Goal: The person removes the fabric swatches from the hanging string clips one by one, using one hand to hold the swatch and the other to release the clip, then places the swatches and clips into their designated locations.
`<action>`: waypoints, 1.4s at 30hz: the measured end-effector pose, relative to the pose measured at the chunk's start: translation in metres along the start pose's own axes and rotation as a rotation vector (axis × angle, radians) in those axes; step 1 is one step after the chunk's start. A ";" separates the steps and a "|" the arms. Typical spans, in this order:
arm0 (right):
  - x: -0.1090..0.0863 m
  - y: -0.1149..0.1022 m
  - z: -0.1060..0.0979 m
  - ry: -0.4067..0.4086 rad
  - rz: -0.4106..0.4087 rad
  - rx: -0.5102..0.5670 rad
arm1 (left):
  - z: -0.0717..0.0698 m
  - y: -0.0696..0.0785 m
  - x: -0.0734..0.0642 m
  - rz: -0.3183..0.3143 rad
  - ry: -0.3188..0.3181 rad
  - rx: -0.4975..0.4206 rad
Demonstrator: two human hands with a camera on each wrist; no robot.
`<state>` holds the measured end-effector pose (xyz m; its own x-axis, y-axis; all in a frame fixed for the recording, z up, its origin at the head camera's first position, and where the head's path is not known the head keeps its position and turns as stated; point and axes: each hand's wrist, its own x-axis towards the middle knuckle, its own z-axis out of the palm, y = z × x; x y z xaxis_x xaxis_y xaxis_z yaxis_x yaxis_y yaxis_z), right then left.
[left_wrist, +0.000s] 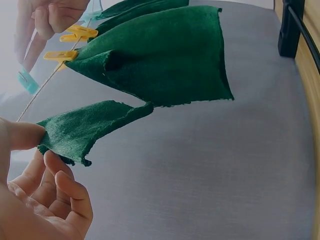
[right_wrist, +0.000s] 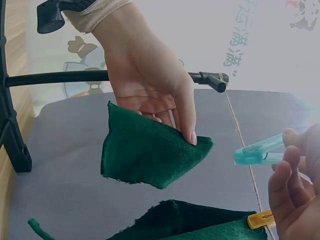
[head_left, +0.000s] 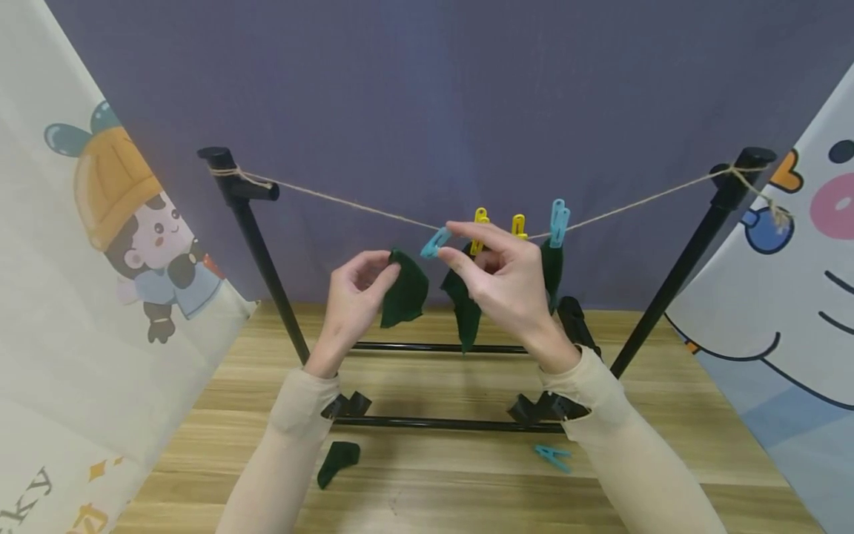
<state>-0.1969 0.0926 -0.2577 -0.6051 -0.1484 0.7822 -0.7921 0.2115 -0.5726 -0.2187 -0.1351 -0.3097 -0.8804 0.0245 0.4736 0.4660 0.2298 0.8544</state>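
Note:
My left hand (head_left: 353, 305) pinches the upper corner of a dark green cloth piece (head_left: 407, 293), which hangs from thumb and fingers just below the twine (head_left: 347, 202). In the right wrist view the cloth piece (right_wrist: 150, 147) looks roughly triangular with a frayed lower edge. My right hand (head_left: 508, 285) holds a light blue clothespin (head_left: 437, 242) by its handle ends between thumb and fingers, close to the twine. Beside it, yellow clothespins (left_wrist: 60, 55) hold another green cloth (left_wrist: 160, 55) on the line, partly hidden by the right hand in the head view.
A blue clothespin (head_left: 559, 222) grips more cloth farther right. The twine runs between two black posts (head_left: 267, 274) of a rack. On the wooden table (head_left: 427, 482) lie a small green scrap (head_left: 339, 463) and a blue clothespin (head_left: 552, 457). Printed cloths hang at both sides.

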 end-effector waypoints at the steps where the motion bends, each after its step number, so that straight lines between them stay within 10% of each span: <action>1: -0.001 0.000 0.000 0.001 0.000 -0.002 | 0.000 0.000 0.000 -0.002 -0.001 -0.001; 42: -0.023 0.010 0.010 -0.018 0.053 -0.001 | -0.003 -0.012 -0.018 -0.029 -0.037 -0.030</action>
<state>-0.1920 0.0883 -0.2842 -0.6474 -0.1543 0.7463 -0.7589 0.2206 -0.6127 -0.2084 -0.1411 -0.3281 -0.8960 0.0540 0.4407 0.4420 0.2016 0.8741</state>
